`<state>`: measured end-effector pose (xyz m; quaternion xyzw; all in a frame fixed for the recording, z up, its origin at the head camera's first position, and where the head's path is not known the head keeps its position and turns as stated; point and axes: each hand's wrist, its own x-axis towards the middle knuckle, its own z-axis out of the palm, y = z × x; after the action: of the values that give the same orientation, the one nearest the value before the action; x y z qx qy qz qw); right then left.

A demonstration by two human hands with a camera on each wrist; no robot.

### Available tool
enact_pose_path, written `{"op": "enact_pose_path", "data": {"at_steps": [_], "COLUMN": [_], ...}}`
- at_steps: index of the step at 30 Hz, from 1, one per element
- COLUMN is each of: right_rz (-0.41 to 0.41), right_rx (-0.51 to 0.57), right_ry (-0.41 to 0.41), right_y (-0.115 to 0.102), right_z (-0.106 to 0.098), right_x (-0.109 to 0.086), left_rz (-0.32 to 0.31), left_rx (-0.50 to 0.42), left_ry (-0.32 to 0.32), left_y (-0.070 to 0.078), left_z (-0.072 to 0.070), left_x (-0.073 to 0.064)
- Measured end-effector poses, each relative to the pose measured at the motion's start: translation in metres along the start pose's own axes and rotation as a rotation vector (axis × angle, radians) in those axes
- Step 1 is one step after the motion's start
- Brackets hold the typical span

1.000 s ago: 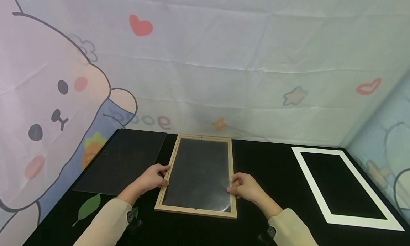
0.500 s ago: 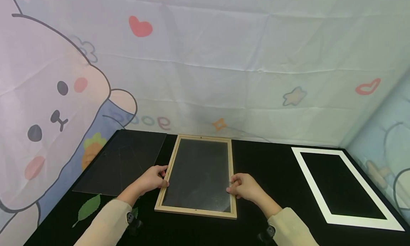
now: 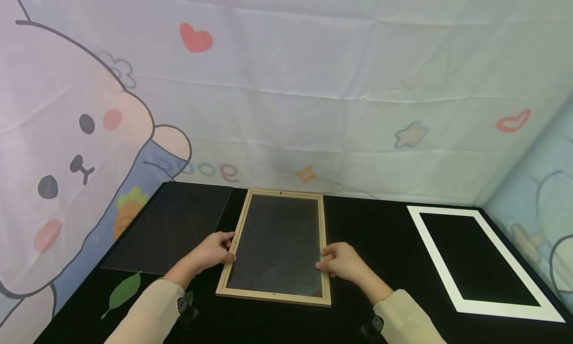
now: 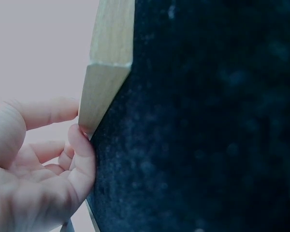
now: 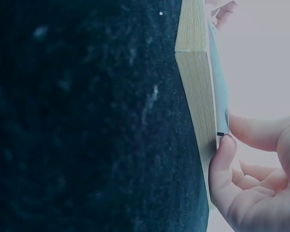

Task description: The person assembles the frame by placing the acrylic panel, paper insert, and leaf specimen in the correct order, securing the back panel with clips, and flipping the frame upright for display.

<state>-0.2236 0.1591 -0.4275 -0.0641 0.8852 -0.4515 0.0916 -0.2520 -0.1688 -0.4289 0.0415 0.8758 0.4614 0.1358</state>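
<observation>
A light wooden picture frame (image 3: 326,279) lies face-down or face-up on the black table, with a clear, faintly shiny sheet (image 3: 279,239) inside its border. My left hand (image 3: 212,249) pinches the frame's left side between thumb and fingers. At the opposite side my right hand (image 3: 342,262) grips the border, its fingers curled and its thumb reaching over the inner edge onto the sheet. The right wrist view shows a small dark tab (image 5: 220,134) at the frame's edge, beside the fingertips.
A white rectangular mat border (image 3: 506,311) lies at the right. Flat on the left is a dark transparent panel (image 3: 170,229), with a green leaf (image 3: 124,290) in front of it. Another bit of green (image 3: 189,297) shows beside the left sleeve. A printed cloth (image 3: 286,85) hangs behind the table.
The glare at the sheet's lower right corner has faded. My right thumb has shifted slightly left over the sheet; the frame and left hand stay nearly still.
</observation>
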Motion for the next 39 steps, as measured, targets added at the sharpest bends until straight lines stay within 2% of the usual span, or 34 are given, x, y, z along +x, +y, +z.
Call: {"op": "enact_pose_path", "data": {"at_steps": [18,23,31,35,39], "right_rz": [0.016,0.008,-0.002,0.017,0.034], "right_rx": [-0.079,-0.11,-0.1,-0.106,-0.084], "right_ry": [0.044,0.041,0.018,0.013,-0.016], "right_y": [-0.0075,-0.008,-0.0022,-0.0007,0.0005], "right_z": [0.0015,0.0008,-0.0027,-0.0046,-0.0062], "right_x": [0.0033,0.0028,0.0018,-0.0003,-0.0043], "left_rz": [0.004,-0.002,-0.009,-0.007,-0.016], "left_rx": [-0.005,0.007,-0.003,0.014,0.083], "left_ry": [0.002,0.002,-0.003,-0.004,-0.001], "left_y": [0.0006,0.0005,0.002,0.0029,0.0041], "left_z": [-0.0024,-0.002,-0.0015,-0.0015,-0.0008], "left_x": [-0.0019,-0.001,-0.0007,-0.0024,-0.0069]}}
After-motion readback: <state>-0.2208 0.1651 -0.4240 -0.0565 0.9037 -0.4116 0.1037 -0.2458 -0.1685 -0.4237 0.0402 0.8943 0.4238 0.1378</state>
